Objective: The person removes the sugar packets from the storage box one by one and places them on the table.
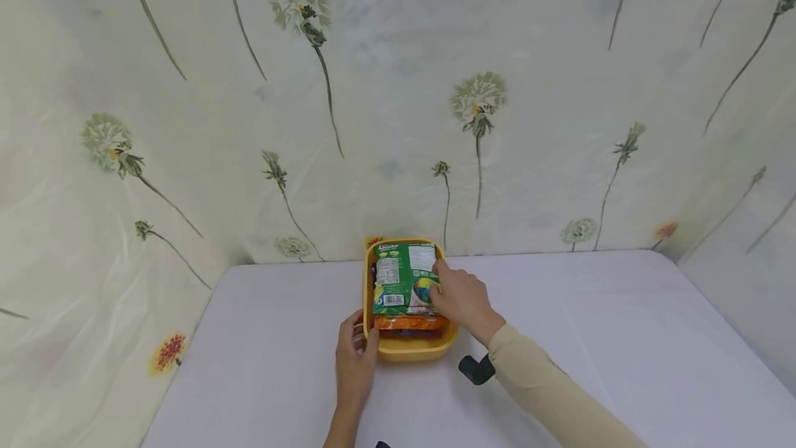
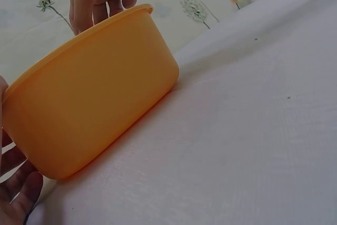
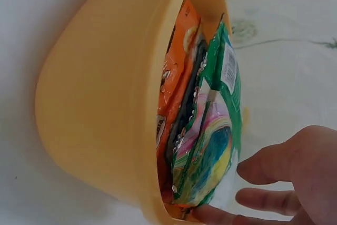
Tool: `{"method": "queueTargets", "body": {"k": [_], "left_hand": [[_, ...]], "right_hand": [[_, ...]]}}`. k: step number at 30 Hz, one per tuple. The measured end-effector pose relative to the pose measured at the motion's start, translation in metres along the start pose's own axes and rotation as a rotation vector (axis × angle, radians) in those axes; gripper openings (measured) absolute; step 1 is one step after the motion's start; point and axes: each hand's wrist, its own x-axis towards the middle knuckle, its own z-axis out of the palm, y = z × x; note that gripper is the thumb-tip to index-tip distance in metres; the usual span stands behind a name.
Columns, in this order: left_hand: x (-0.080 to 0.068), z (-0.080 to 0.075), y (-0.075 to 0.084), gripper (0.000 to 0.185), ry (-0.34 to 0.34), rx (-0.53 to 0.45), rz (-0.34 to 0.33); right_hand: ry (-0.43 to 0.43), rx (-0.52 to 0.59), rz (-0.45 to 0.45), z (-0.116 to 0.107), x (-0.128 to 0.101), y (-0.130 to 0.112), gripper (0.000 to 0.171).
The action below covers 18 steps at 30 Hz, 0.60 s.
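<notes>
A yellow plastic basin [image 1: 410, 351] stands on the table near the back edge. On top inside it lies a green snack packet [image 1: 398, 275] with a barcode and a colourful picture. Beneath that show an orange packet [image 3: 179, 61] and a dark one, mostly hidden. My left hand [image 1: 356, 358] holds the basin's front left corner, its fingers curled around the wall. At the right rim, my right hand [image 1: 463, 297] touches the green packet's right side with spread fingers. In the right wrist view its thumb [image 3: 263, 166] lies close to the packet's face.
White cloth covers the table [image 1: 280, 316]. A curtain with a dandelion print [image 1: 398, 123] hangs behind the table's back edge and along both sides. A black wrist-camera piece [image 1: 477, 369] shows beside the right sleeve.
</notes>
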Motion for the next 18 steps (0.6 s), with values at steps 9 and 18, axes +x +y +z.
{"method": "queueTargets", "body": {"k": [9, 18], "left_hand": [[0.002, -0.002, 0.002, 0.042, -0.002, -0.019, 0.02], [-0.001, -0.002, 0.003, 0.042, -0.009, -0.011, -0.006]], "right_hand": [[-0.067, -0.087, 0.002, 0.001, 0.013, -0.013, 0.035], [-0.181, -0.143, 0.07, 0.003, 0.024, -0.019, 0.047]]}}
